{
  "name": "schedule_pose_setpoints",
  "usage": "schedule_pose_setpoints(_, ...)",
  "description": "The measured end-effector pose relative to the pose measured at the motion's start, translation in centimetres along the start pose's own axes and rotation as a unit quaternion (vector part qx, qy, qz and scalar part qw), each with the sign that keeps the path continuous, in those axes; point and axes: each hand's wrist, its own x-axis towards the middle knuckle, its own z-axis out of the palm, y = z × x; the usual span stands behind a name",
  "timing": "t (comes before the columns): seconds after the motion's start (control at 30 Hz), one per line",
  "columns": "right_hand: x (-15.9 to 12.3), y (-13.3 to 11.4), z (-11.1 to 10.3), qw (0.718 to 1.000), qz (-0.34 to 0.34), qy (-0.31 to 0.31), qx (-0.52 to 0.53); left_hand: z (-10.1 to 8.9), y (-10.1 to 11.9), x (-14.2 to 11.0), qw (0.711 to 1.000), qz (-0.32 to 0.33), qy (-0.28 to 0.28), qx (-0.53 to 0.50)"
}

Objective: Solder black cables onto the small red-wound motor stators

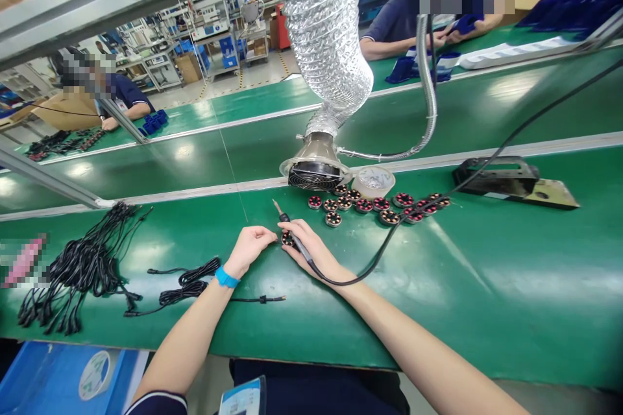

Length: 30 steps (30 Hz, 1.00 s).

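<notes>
My right hand (311, 249) is closed round a soldering iron (302, 250), its tip pointing up and away to the left. The same hand's fingers also steady a small round motor stator (287, 238) with copper windings. Just left of the stator, my left hand (254, 248) is pinched shut, fingertips close to its edge. A thin solder wire (226, 142) runs down from above to the left hand; its end between the fingers is too small to see. Several similar stators (363, 205) with red or copper windings lie beyond my right hand.
A fume extraction hood (316, 162) on a foil duct hangs past my hands, beside a round tub (374, 180). A soldering iron stand (511, 181) is at right. Black cables (92, 266) lie left, with coiled cables (189, 282) by my left forearm. Co-workers sit across the bench.
</notes>
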Motion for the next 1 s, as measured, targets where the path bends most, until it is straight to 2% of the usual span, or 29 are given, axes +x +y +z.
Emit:
schedule_pose_setpoints(0.37,-0.1,0.1,-0.1,1.000,-0.001,0.006,0.000,-0.4,-0.7,0.1,0.998,0.036,-0.032,0.049)
schedule_pose_setpoints(0.6,0.3,-0.3,-0.3,0.999,-0.022,0.038,-0.021,-0.5,-0.4,-0.3,0.992,0.088,-0.057,0.077)
schedule_pose_setpoints(0.77,0.6,-0.7,-0.4,0.997,-0.057,0.028,-0.046,-0.3,-0.2,-0.4,0.979,0.143,-0.061,0.132)
schedule_pose_setpoints(0.87,0.5,-0.8,-0.4,0.996,-0.048,0.012,-0.075,0.1,-0.2,-0.4,0.985,0.110,-0.070,0.116)
schedule_pose_setpoints(1.0,0.2,-1.1,0.1,0.994,-0.023,0.025,-0.103,0.6,-0.3,-0.3,0.995,0.022,-0.092,-0.005)
